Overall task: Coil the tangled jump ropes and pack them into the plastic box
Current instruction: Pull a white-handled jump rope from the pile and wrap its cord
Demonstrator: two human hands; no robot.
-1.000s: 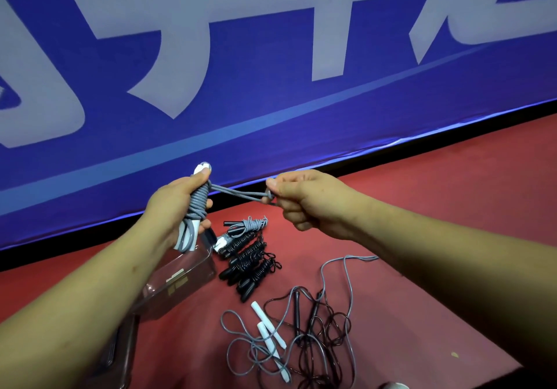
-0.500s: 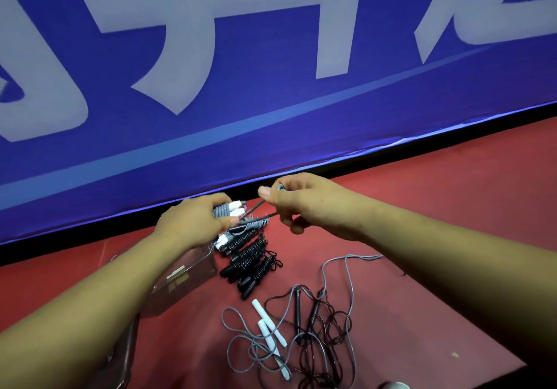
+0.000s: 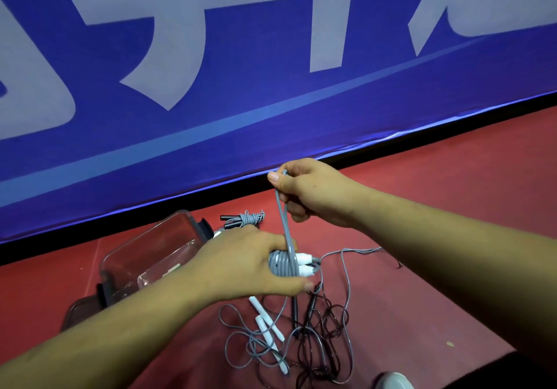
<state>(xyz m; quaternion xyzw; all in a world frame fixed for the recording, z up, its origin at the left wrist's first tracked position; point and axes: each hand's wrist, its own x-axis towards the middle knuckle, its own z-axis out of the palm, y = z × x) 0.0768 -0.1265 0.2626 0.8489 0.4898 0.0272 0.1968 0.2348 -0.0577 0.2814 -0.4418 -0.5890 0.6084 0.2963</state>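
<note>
Lowered, left hand (image 3: 241,263) hides grey rope (image 3: 281,263) coil.

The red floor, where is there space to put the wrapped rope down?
Bare red floor lies right of the right hand, along the blue banner. Below the left hand, the loose tangle crowds it; the plastic box fills the left.

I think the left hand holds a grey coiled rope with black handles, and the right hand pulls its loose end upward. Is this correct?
Not quite: in the head view the handles of the grey coiled rope are white, not black. The rest holds: the left hand grips the coil and the right hand pulls its loose end upward.
</note>
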